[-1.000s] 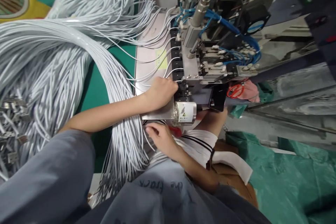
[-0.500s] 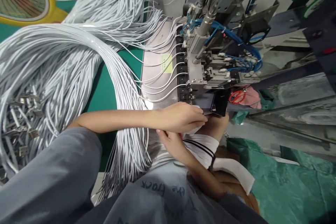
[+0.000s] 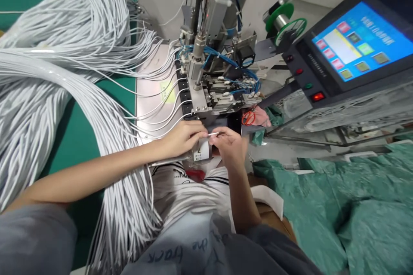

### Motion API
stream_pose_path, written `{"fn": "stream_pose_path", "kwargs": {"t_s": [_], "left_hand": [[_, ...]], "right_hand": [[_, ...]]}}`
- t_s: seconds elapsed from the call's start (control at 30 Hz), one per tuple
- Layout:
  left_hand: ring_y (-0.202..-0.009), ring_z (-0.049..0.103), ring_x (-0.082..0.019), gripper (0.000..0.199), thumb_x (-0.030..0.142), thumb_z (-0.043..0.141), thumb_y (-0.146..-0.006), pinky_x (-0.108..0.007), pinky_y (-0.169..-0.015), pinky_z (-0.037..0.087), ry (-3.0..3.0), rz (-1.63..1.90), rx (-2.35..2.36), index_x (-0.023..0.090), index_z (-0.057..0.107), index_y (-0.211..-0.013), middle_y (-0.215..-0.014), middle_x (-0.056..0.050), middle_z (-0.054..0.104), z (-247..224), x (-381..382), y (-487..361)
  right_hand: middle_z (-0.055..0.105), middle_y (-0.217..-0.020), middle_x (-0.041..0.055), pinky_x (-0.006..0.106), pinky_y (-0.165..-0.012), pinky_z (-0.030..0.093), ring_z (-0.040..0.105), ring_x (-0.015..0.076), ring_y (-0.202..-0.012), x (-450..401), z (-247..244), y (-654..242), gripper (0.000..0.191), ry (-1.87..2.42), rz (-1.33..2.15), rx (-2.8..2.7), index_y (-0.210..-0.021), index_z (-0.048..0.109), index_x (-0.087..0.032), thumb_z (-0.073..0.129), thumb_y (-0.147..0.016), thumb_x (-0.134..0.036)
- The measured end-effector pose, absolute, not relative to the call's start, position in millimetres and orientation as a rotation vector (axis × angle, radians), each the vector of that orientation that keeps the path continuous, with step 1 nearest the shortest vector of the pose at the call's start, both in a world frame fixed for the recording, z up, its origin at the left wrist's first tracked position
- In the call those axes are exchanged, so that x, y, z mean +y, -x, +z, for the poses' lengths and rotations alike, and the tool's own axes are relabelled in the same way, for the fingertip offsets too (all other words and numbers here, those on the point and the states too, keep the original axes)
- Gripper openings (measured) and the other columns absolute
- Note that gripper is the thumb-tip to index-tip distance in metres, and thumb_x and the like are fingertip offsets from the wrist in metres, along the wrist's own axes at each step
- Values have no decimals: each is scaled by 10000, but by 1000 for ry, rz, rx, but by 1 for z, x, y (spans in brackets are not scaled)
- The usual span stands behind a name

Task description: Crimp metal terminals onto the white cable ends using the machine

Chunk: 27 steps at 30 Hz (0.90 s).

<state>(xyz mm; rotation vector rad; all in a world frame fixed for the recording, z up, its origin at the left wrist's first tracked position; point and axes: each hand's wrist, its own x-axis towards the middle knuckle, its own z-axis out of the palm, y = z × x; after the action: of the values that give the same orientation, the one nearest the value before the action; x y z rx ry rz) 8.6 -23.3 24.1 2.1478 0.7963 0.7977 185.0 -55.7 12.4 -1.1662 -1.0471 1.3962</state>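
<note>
Just in front of the machine, my left hand (image 3: 183, 139) is closed, its thumb and fingers pinched at one end of a short white stretch of cable (image 3: 213, 134). My right hand (image 3: 229, 144) pinches the other end of that stretch, fingertips curled around it. The cable's tip is too small to make out. Below the fingers is a clear bag with a white label (image 3: 201, 151). My left forearm lies across a thick bundle of white cables (image 3: 97, 124).
A soldering-type machine (image 3: 198, 73) stands ahead, several white cables seated in its black holder row (image 3: 184, 90). At right are a lit control screen (image 3: 358, 47) and a green wire spool (image 3: 284, 23). Red-handled scissors (image 3: 248, 117) lie beside a pink cloth (image 3: 261, 117). Green sheeting (image 3: 322, 197) covers the lower right.
The view has swung right, bringing the control screen in. My right hand has come up from under my left wrist, and both hands now meet at the white cable.
</note>
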Motion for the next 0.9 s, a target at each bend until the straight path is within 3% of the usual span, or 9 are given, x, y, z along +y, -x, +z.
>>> {"fn": "stream_pose_path", "kwargs": {"t_s": [0.13,0.3,0.43,0.67,0.9], "left_hand": [[-693,540,-106,269,241,404,-936,-210,-672,419,-2134,907,746,138,638,-852,-748,-34,588,22,-24,-9],[-727,555,-116,258,232,420,-923,-220,-684,434,-2113,888,710,133,650,-860,-796,-50,611,21,-24,-12],[-695,555,-116,254,226,449,-907,-217,-645,431,-2127,921,764,131,676,-844,-748,-46,609,21,-24,-12],[-632,518,-95,209,162,494,-864,-198,-590,395,-2205,873,844,138,702,-864,-664,-13,545,20,-25,-11],[-580,507,-70,165,161,559,-833,-172,-557,388,-2017,901,832,140,693,-739,-634,6,573,27,-26,-13]], "right_hand": [[577,-598,-21,243,-558,429,516,96,-536,-59,17,-173,130,1132,1333,-958,-784,633,-176,617,-732,-294],[607,-750,15,231,-558,412,522,98,-605,-61,24,-167,107,1223,1075,-1164,-731,678,-179,610,-764,-256],[610,-705,25,235,-562,402,539,120,-650,-62,32,-172,161,1325,924,-1354,-687,700,-169,587,-785,-230],[424,-536,-37,219,-472,297,352,68,-491,-55,32,-185,149,1440,940,-1515,-640,689,-143,615,-744,-218],[471,-578,-9,235,-490,333,423,102,-539,-61,20,-167,236,1334,872,-1324,-614,648,-155,561,-788,-290]]}}
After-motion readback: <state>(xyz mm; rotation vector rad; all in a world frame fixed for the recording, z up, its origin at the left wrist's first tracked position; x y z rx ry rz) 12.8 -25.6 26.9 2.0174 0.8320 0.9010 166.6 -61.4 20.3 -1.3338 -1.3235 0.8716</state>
